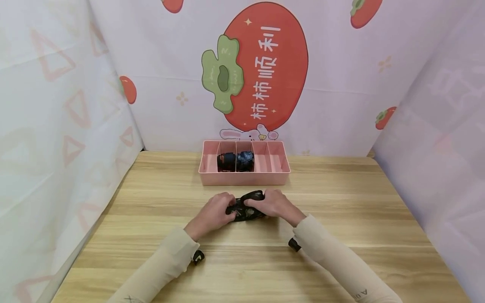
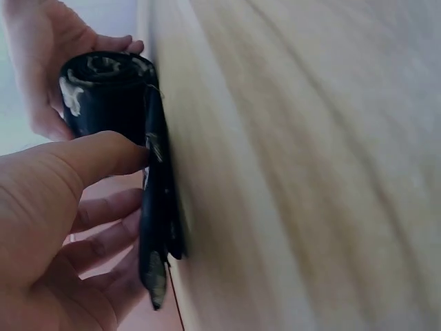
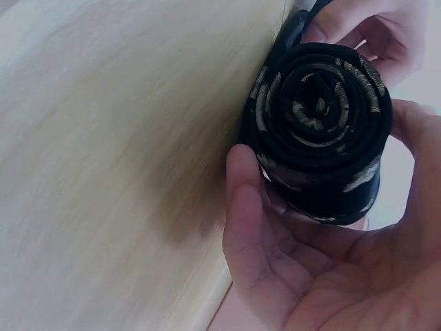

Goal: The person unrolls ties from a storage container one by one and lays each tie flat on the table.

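In front of the pink box, a black cloth (image 1: 244, 213) with a pale pattern is partly wound into a roll (image 3: 317, 117), its spiral end plain in the right wrist view. The roll is at the right end, and a flat folded tail (image 2: 158, 207) runs out to the left along the table. My right hand (image 1: 274, 203) grips the roll, thumb on one side and fingers curled round the other. With thumb and fingers, my left hand (image 1: 216, 212) pinches the flat tail.
The pink divided box (image 1: 244, 179) stands at the back of the wooden table (image 1: 341, 202). Two neighbouring compartments hold dark cloth rolls, one black with red (image 1: 226, 162) and one bluish (image 1: 245, 161). Printed fabric walls (image 1: 163, 113) stand behind and on both sides.
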`<state>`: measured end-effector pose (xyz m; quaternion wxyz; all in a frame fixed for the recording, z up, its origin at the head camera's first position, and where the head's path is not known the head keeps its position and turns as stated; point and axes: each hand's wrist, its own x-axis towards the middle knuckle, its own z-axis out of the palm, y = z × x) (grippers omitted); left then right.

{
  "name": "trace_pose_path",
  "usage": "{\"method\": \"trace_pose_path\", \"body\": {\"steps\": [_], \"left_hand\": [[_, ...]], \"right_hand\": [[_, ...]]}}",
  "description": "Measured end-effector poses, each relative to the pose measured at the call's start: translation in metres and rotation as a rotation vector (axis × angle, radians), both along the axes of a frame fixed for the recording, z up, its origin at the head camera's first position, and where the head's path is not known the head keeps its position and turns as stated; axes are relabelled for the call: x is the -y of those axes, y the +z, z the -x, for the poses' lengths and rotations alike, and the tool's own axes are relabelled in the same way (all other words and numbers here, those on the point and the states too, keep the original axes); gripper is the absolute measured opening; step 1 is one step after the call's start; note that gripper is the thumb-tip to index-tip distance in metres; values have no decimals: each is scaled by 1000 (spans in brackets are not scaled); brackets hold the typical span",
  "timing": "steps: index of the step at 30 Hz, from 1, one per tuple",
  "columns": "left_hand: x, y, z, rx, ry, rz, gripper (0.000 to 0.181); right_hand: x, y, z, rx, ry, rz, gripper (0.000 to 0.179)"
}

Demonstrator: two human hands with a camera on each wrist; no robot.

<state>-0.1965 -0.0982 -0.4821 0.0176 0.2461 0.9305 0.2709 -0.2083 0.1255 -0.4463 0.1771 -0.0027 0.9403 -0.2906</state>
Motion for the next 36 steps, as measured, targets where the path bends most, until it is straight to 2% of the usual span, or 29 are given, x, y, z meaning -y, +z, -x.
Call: {"method": "trace_pose_path", "body": {"steps": [7,10,12,16,21,27,31,36], "left_hand": [[3,-2,2,-29,-10,-18,17],[4,-2,3,-31,-13,-9,16],[4,0,3,-36,-20,-1,15],[4,2,6,-37,-25,25,13],[2,5,8,-10,-30,43,12],[1,6,8,10,-29,52,12],[1,3,9,9,-28,60,10],[0,1,9,4,-12,66,9]], "right_hand": [[-5,12,-3,-126,82,-135,60],[-6,19,-4,-255,128,-172,59],[-5,25,-5,-355,169,-162,53],[0,36,-5,-492,291,-103,33],[13,42,-8,-501,440,-56,26],[26,32,-9,-461,552,-31,19],[26,23,-10,-451,533,-47,20],[20,18,-10,-473,439,-76,30]]}}
